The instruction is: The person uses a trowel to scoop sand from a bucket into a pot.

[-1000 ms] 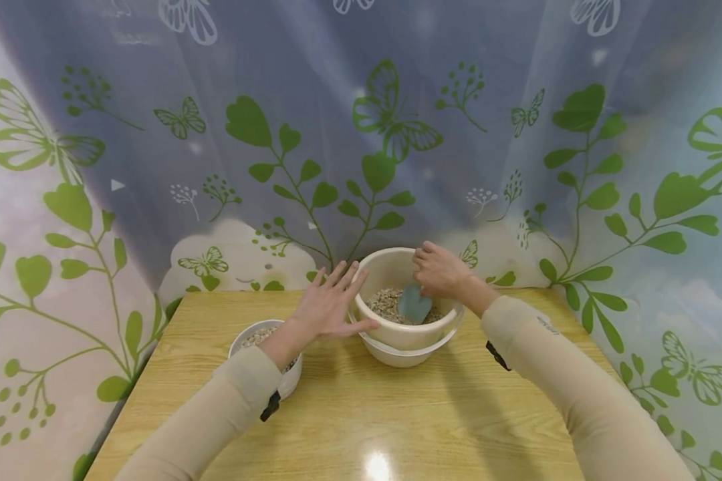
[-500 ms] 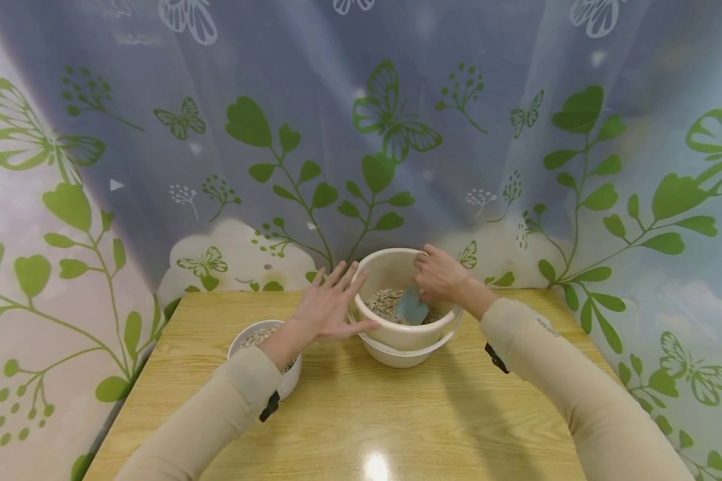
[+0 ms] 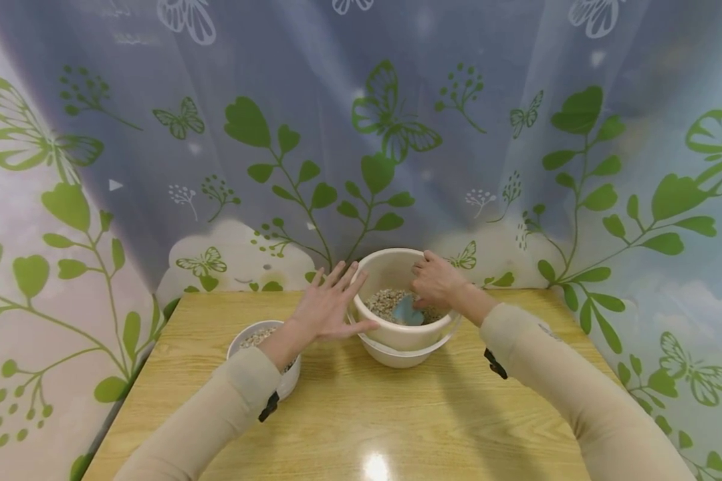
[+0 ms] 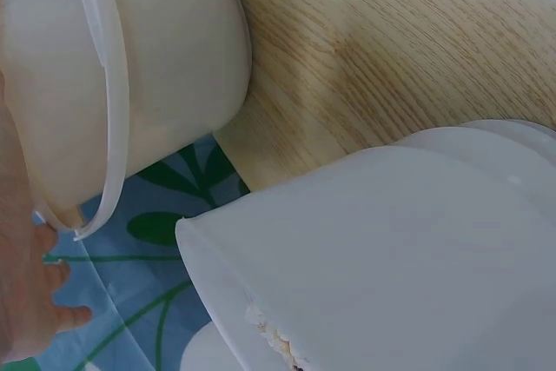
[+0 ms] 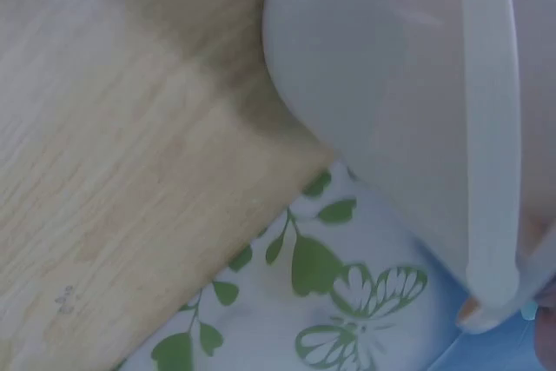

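A cream bucket (image 3: pixel 406 337) stands at the table's back, partly filled with small beige and brown pieces (image 3: pixel 385 304). Its white handle (image 4: pixel 115 102) hangs down around the side. My left hand (image 3: pixel 327 310) has its fingers spread and rests at the bucket's left rim, thumb pointing along the front. Inside the bucket my right hand (image 3: pixel 438 282) grips a blue-grey scoop (image 3: pixel 408 311), whose blade is partly sunk in the pieces. The scoop's handle is hidden by the fingers. In the right wrist view the bucket wall (image 5: pixel 373 67) covers most of that hand.
Beneath my left forearm a white tub (image 3: pixel 289 382) holds similar pieces (image 3: pixel 259 335); the sleeve partly covers it. Behind the wooden table (image 3: pixel 361 414) hangs a leaf-and-butterfly printed curtain (image 3: pixel 313 100), close to the bucket's back.
My right hand has dropped slightly into the bucket, and the scoop's blade has slid left and deeper into the pieces. The left hand has stayed in place.
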A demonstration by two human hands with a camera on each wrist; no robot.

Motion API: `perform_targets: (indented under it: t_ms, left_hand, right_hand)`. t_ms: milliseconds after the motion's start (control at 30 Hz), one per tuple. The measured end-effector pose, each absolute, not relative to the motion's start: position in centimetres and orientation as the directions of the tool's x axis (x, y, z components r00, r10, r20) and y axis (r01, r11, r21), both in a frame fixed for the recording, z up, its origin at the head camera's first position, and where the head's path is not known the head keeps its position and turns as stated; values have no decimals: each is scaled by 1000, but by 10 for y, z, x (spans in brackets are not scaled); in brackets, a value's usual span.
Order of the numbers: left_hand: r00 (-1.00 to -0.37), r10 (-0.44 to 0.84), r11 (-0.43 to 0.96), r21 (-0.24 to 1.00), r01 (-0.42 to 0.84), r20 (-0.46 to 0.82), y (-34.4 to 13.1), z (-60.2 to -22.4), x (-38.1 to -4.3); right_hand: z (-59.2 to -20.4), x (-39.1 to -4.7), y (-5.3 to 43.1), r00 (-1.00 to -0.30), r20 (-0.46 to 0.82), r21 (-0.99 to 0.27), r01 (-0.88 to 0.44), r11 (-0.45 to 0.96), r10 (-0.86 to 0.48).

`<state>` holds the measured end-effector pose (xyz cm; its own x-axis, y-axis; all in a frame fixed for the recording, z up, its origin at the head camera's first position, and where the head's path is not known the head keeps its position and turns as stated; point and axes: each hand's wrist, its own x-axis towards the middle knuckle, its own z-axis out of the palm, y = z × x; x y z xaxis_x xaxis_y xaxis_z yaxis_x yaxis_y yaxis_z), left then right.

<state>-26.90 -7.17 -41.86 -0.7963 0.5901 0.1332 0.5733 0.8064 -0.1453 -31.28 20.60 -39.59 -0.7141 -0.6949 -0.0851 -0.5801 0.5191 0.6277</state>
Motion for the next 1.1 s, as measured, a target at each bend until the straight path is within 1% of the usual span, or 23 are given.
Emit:
perform_targets:
  t_ms: [133, 433, 667, 800, 1100]
  left_hand:
    - [-800, 586, 809, -149, 568, 132, -71, -419, -269]
    - [-802, 584, 811, -141, 568, 125, -71, -420, -268]
    - [-803, 581, 813, -154, 562, 136, -71, -420, -268]
    - [-802, 581, 813, -151, 562, 138, -71, -419, -268]
    - [-804, 579, 814, -162, 558, 136, -71, -420, -268]
  right_hand:
    - [-398, -310, 204, -709, -80, 598, -597, 535, -701]
    - [-401, -306, 204, -726, -49, 550, -593, 588, -686]
    - [-400, -305, 204, -723, -42, 546, -594, 590, -689]
    - [-400, -305, 204, -715, -37, 526, -608, 595, -698]
    - [-400, -302, 204, -676, 22, 532, -616, 581, -736]
